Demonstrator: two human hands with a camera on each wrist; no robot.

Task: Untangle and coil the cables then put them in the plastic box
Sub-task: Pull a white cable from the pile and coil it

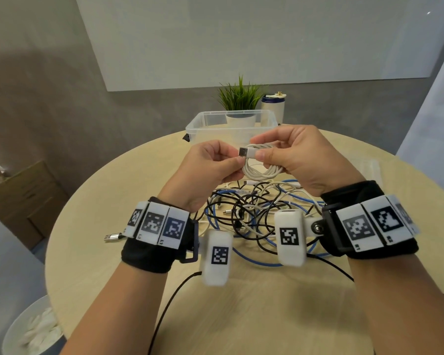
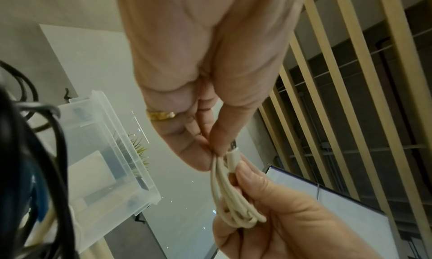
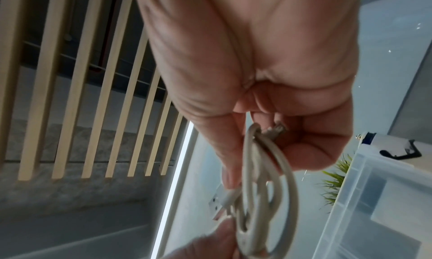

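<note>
Head view: we are holding the white cable (image 1: 260,167) coiled between both hands, above the tangled pile (image 1: 254,213). Right hand (image 1: 300,160) is pinching loops and USB plug (image 1: 245,152); left hand (image 1: 208,165) is gripping the coil's other side. We are judging: keep loops pinched, tuck the plug end, drop into the plastic box (image 1: 231,126) just beyond the fingers.
</note>
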